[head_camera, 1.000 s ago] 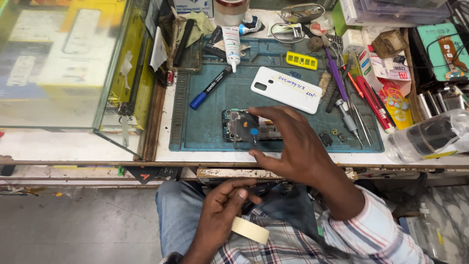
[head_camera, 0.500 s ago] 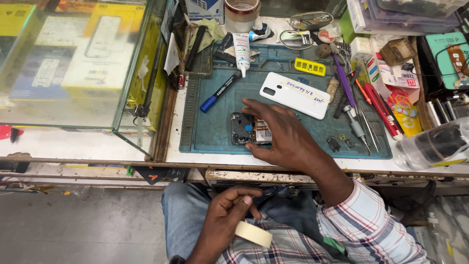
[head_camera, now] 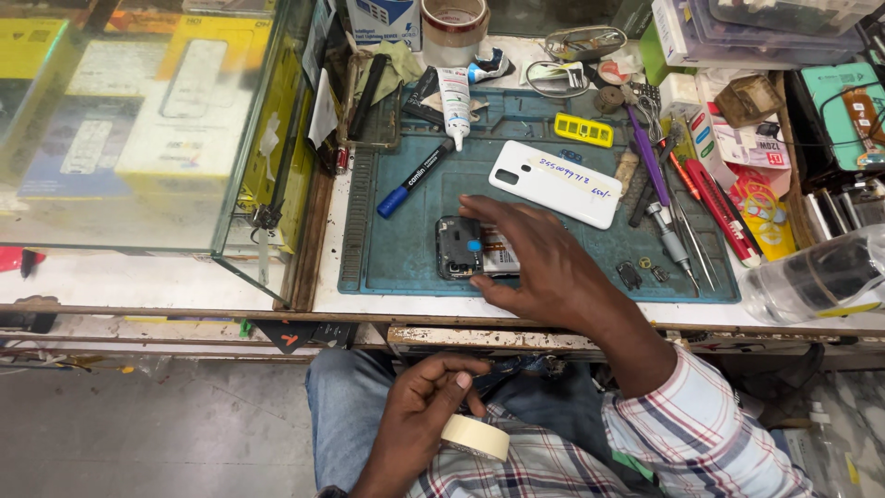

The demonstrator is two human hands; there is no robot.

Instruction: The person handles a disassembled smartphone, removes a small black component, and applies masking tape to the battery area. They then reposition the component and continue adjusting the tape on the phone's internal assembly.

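Opened phone: dark smartphone with its back off (head_camera: pixel 466 247), insides showing, lies flat on the teal rubber work mat (head_camera: pixel 406 249) near the front edge.
Right hand (head_camera: pixel 539 267): fingers spread loosely over the phone's right half, resting on it, not clamped.
Left hand (head_camera: pixel 426 406): down in the lap, pinching a cream roll of masking tape (head_camera: pixel 475 436).
Handling: light and stiff I'd guess, but bare boards look fragile, so grip by the side rails.
Room: white plastic back cover (head_camera: pixel 555 183) just behind, blue marker pen (head_camera: pixel 415 176) to the left, tweezers and screwdrivers (head_camera: pixel 678 235) crowd the right; open mat on the left.
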